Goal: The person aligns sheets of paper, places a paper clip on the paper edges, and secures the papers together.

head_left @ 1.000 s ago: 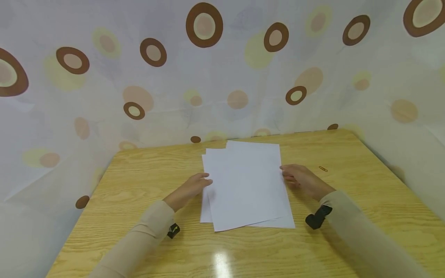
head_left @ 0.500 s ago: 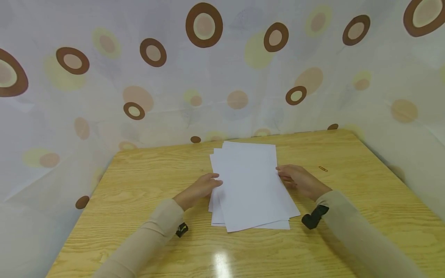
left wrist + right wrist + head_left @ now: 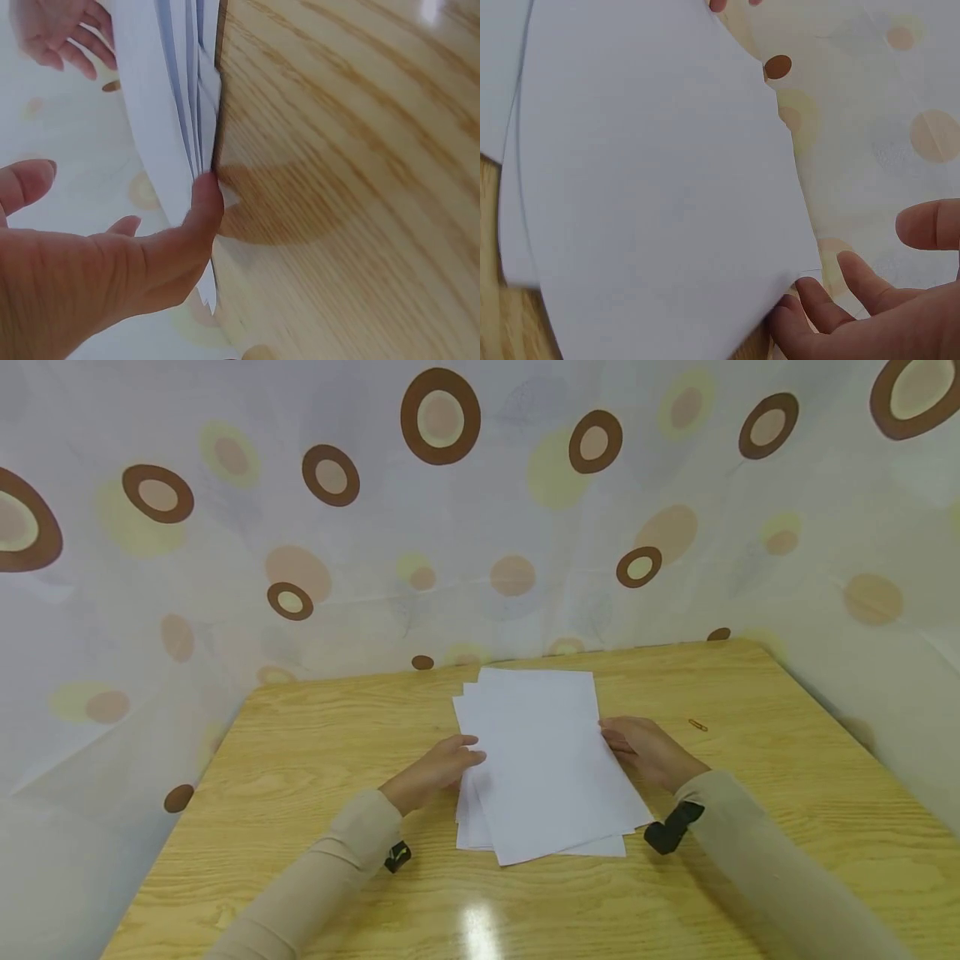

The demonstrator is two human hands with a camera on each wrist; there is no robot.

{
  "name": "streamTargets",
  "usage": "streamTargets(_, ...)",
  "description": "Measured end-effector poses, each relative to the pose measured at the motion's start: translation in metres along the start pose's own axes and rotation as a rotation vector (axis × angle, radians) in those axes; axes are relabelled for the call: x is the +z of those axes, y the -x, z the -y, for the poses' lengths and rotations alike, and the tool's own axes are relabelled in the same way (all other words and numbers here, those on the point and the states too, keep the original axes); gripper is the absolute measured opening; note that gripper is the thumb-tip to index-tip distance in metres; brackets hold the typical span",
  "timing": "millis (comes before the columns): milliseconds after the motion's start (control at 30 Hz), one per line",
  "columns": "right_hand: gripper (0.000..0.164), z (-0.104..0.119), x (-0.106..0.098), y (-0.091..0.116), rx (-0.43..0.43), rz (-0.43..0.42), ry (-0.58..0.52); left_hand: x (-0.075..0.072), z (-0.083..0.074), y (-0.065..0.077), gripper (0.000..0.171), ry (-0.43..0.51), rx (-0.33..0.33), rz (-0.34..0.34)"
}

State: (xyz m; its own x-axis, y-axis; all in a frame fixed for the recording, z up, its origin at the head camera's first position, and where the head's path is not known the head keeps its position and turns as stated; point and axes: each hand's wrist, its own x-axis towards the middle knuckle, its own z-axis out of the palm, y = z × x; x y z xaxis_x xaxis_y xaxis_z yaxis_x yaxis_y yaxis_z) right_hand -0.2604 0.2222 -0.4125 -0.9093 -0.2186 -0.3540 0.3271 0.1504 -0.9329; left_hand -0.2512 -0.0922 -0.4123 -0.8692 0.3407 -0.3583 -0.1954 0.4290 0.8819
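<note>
A loose stack of white paper sheets lies on the wooden table, its sheets fanned at different angles. My left hand touches the stack's left side, and my right hand is against the right side. In the left wrist view, the fingers meet the layered paper edges while the thumb stays raised off them. From the right wrist, the lower fingers touch the edge of the top sheet, with the thumb held apart.
An orange paper clip lies on the table to the right of the right hand. Behind the table and at its sides hangs a pale sheet with brown and yellow circles. Black wrist devices sit on both sleeves.
My left hand has moved rightward, pushing the left edges inward, and the right hand shifted slightly left. The stack is narrower at the top, with one sheet's lower corner sticking out to the right.
</note>
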Motion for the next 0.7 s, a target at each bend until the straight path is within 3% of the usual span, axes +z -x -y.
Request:
streamTargets(167, 0.063, 0.002, 0.004, -0.003, 0.041, -0.045, -0.054, 0.0, 0.001, 0.0, 0.057, 0.021, 0.0, 0.033)
streamTargets(433, 0.06, 0.002, 0.007, -0.006, 0.018, -0.058, -0.048, 0.001, 0.002, -0.004, 0.057, 0.054, -0.014, 0.04)
streamTargets(700, 0.063, -0.001, 0.012, -0.011, 0.076, -0.115, -0.081, 0.005, -0.001, -0.003, 0.062, 0.077, -0.02, -0.002)
